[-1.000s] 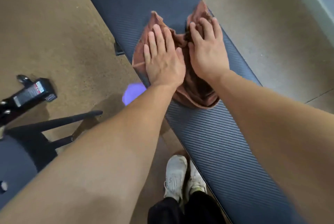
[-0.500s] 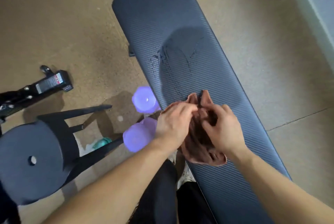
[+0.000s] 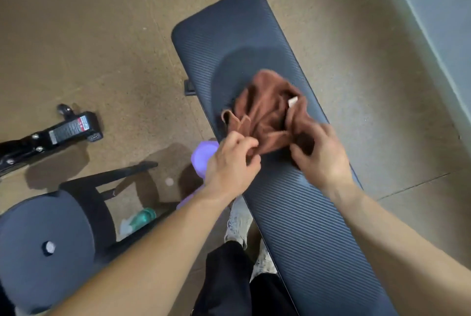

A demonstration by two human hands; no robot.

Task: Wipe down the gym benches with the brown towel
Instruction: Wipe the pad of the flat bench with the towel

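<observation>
Brown towel (image 3: 267, 111) bunched up on the middle of the bench (image 3: 305, 226).
It's crumpled, rust-brown, with a small white tag (image 3: 293, 102) showing; my left hand (image 3: 229, 165) pinches its near left edge, my right hand (image 3: 323, 157) grips its near right side.

My left hand (image 3: 230, 162) pinches the towel (image 3: 267, 109) at its 7 o'clock edge, fingers curled. My right hand (image 3: 322, 156), blurred, grips it at 5 o'clock. Both bare forearms reach forward.

legible text: none | sticker (image 3: 66, 129) on black frame (image 3: 30, 140): too blurred
</observation>
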